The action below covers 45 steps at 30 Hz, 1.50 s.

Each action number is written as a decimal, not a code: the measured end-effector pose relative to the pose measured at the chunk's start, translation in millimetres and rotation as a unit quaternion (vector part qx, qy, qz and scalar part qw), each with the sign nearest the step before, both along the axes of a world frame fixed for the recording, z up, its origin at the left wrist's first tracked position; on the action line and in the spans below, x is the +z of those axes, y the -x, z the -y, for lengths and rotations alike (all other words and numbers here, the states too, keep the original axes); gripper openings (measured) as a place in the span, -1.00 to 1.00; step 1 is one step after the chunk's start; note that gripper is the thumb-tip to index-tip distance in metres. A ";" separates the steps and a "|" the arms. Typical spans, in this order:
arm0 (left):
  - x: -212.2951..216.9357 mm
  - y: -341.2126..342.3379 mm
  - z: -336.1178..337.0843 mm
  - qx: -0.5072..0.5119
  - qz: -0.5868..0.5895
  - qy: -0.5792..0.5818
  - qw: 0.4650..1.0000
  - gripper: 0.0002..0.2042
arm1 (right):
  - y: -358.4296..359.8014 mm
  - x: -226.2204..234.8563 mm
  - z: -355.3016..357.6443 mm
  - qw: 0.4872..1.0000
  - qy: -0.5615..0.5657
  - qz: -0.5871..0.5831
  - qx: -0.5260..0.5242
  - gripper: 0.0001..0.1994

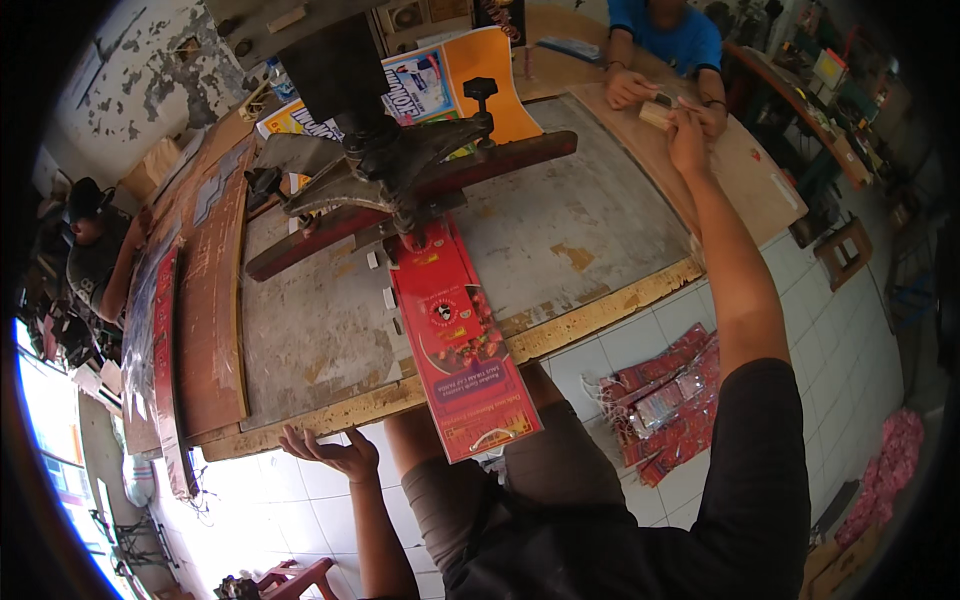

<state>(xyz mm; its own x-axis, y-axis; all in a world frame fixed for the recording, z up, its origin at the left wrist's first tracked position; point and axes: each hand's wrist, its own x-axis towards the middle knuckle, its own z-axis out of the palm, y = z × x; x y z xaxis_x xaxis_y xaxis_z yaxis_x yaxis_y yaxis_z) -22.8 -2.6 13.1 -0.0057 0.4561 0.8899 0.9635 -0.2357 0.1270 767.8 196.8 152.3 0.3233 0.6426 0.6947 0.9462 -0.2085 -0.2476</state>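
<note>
My left hand (335,455) is at the near left edge of the worktable (330,345), palm up with fingers apart, holding nothing. To the far right stretches my right arm. There my right hand (688,142) has its fingers closed at the end of a small pale block (656,113), close to another person's hands. A long red printed packaging strip (455,340) lies under the clamp head of a dark metal press (400,180). Its near end, with a white cord loop (492,437), overhangs the table edge above my lap.
Across the table sits a person in a blue shirt (690,40). A long dark red bar (500,165) crosses the press. Red packaging bundles (665,400) lie on the tiled floor at the right. Another person (95,245) is at the far left. Behind the press stands an orange printed sheet (490,65).
</note>
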 end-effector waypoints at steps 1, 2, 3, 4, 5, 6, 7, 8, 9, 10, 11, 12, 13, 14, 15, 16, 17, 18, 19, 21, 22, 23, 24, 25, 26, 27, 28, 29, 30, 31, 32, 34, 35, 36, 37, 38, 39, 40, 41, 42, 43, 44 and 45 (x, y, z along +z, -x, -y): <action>-0.1 -0.2 -0.3 0.001 0.000 -0.002 1.000 -0.28 | 2.2 0.3 -1.2 1.000 -0.001 -0.001 -0.006 -0.79; -0.7 -0.6 -0.9 0.001 0.003 -0.002 1.000 -0.28 | 1.6 1.7 -0.7 1.000 -0.005 -0.002 -0.005 -0.78; -2.3 -1.1 -1.7 0.000 0.007 -0.001 1.000 -0.28 | 0.6 3.5 0.7 1.000 -0.010 -0.002 -0.004 -0.76; -3.5 -1.6 -2.2 -0.001 0.012 -0.001 1.000 -0.27 | -0.9 5.6 3.1 1.000 -0.014 -0.003 -0.004 -0.75; -3.3 0.7 0.1 0.003 0.009 0.002 1.000 -0.27 | 7.9 5.5 3.6 1.000 0.001 0.002 -0.015 -0.74; -2.0 3.6 3.0 0.009 0.006 0.004 1.000 -0.26 | 19.7 6.1 4.5 1.000 0.015 0.006 -0.024 -0.73; -0.6 7.0 6.6 0.015 0.003 0.006 1.000 -0.25 | 32.4 6.7 4.3 0.999 0.029 0.010 -0.032 -0.72; -1.2 5.4 4.5 0.010 0.009 0.005 1.000 -0.25 | 27.3 8.9 6.1 0.999 0.029 0.008 -0.036 -0.71; -2.6 4.6 3.0 0.006 0.015 0.003 1.000 -0.25 | 23.6 10.6 6.4 0.999 0.029 0.005 -0.038 -0.70; -4.1 4.2 2.3 0.003 0.020 0.002 1.000 -0.25 | 21.4 11.0 6.1 0.999 0.029 0.001 -0.039 -0.69; -6.2 -0.9 -3.7 0.004 0.033 0.003 0.999 -0.25 | 14.7 11.9 5.5 0.998 0.023 0.022 -0.053 -0.69; -5.4 -4.4 -3.4 0.006 0.044 0.011 0.999 -0.26 | 9.2 6.5 9.4 0.997 0.023 0.040 -0.065 -0.68; -3.8 -6.1 2.0 -0.004 0.029 0.015 0.999 -0.27 | 6.9 -1.5 11.9 0.995 0.024 0.059 -0.077 -0.68; 1.8 -8.6 -4.1 0.002 0.022 0.008 1.000 -0.28 | 11.4 8.4 5.2 0.995 0.013 0.047 -0.083 -0.69; 4.7 -3.0 2.2 0.013 0.011 0.004 1.000 -0.28 | 25.0 2.8 6.6 0.996 0.005 0.029 -0.084 -0.70; 5.2 -1.0 6.0 0.020 0.001 0.005 1.000 -0.28 | 32.2 3.0 6.9 0.996 0.002 0.013 -0.088 -0.71; 4.4 -5.0 4.7 0.018 0.002 0.003 1.000 -0.31 | 27.4 11.2 6.1 0.996 0.002 -0.004 -0.089 -0.71; 5.1 -5.0 6.5 0.006 0.003 0.008 1.000 -0.31 | 23.4 7.8 9.6 0.996 0.013 -0.024 -0.087 -0.70; 6.2 -5.8 4.4 -0.006 0.004 0.013 1.000 -0.32 | 18.6 5.7 12.6 0.995 0.024 -0.043 -0.086 -0.70; 6.6 -4.9 9.0 -0.008 0.010 0.035 0.999 -0.33 | 23.1 4.5 14.8 0.995 0.034 -0.053 -0.075 -0.69; 6.2 -3.3 13.1 -0.006 0.010 0.043 0.999 -0.32 | 25.6 3.2 16.0 0.995 0.038 -0.057 -0.070 -0.69; 8.1 -2.3 13.0 -0.006 0.010 0.046 0.999 -0.32 | 29.0 4.0 16.1 0.994 0.047 -0.058 -0.076 -0.68; 8.9 -1.6 13.7 -0.007 0.010 0.049 0.999 -0.32 | 32.6 4.4 16.0 0.993 0.056 -0.060 -0.083 -0.68; 7.5 -1.2 14.4 -0.008 0.011 0.045 0.999 -0.32 | 35.5 5.1 16.3 0.992 0.065 -0.061 -0.090 -0.67; 7.3 -2.5 12.9 -0.008 0.013 0.043 0.999 -0.33 | 32.0 5.9 18.2 0.992 0.065 -0.057 -0.092 -0.67; 6.9 -4.5 11.9 -0.009 0.016 0.040 0.999 -0.34 | 28.8 6.6 19.5 0.992 0.064 -0.053 -0.094 -0.67; 6.9 -6.3 10.7 -0.010 0.018 0.038 0.999 -0.34 | 25.3 7.7 20.8 0.992 0.064 -0.049 -0.095 -0.67; 9.0 -5.0 13.4 -0.004 0.016 0.039 0.999 -0.34 | 32.7 7.8 20.0 0.991 0.070 -0.062 -0.093 -0.68; 11.2 -3.7 16.0 0.002 0.013 0.040 0.999 -0.34 | 40.6 7.9 18.7 0.990 0.077 -0.074 -0.091 -0.68; 13.8 -1.0 18.2 0.009 0.011 0.041 0.999 -0.34 | 48.9 8.3 16.8 0.989 0.083 -0.087 -0.088 -0.68; 14.6 -1.2 16.9 0.003 0.011 0.038 0.999 -0.34 | 43.0 8.1 19.3 0.991 0.073 -0.075 -0.085 -0.67; 11.3 -8.0 11.0 -0.011 0.016 0.040 0.999 -0.34 | 20.2 7.5 25.4 0.994 0.061 -0.046 -0.084 -0.63; 10.0 -7.5 9.9 -0.017 0.012 0.035 0.999 -0.34 | 20.2 3.2 26.1 0.995 0.047 -0.051 -0.075 -0.58; 11.4 -7.5 9.8 -0.014 0.005 0.026 1.000 -0.35 | 22.8 0.8 27.1 0.996 0.037 -0.058 -0.065 -0.53; 13.2 -6.3 12.8 -0.013 0.007 0.032 0.999 -0.35 | 28.4 -1.8 27.6 0.995 0.048 -0.074 -0.055 -0.49; 15.3 -3.9 15.1 -0.011 0.010 0.036 0.999 -0.35 | 34.2 -1.7 26.1 0.993 0.057 -0.090 -0.045 -0.45; 14.9 -3.2 14.2 -0.009 0.012 0.035 0.999 -0.35 | 35.8 0.6 24.5 0.994 0.063 -0.072 -0.055 -0.45; 13.5 -2.7 16.8 -0.009 0.014 0.036 0.999 -0.36 | 35.6 -1.7 27.0 0.994 0.071 -0.054 -0.066 -0.45; 13.8 -5.7 16.0 -0.011 0.027 0.036 0.999 -0.36 | 30.6 0.9 29.9 0.993 0.080 -0.061 -0.058 -0.45; 17.7 -9.4 13.2 -0.021 0.024 0.027 0.999 -0.36 | 23.2 6.5 32.7 0.993 0.085 -0.068 -0.051 -0.44; 16.6 -11.6 13.3 -0.024 0.023 0.030 0.999 -0.36 | 18.3 7.1 36.6 0.992 0.090 -0.076 -0.043 -0.44; 18.6 -9.1 13.7 -0.021 0.018 0.029 0.999 -0.36 | 25.6 6.4 36.1 0.992 0.088 -0.090 -0.033 -0.46; 18.6 -5.5 15.7 -0.012 0.015 0.034 0.999 -0.36 | 32.5 6.7 37.4 0.991 0.083 -0.103 -0.023 -0.47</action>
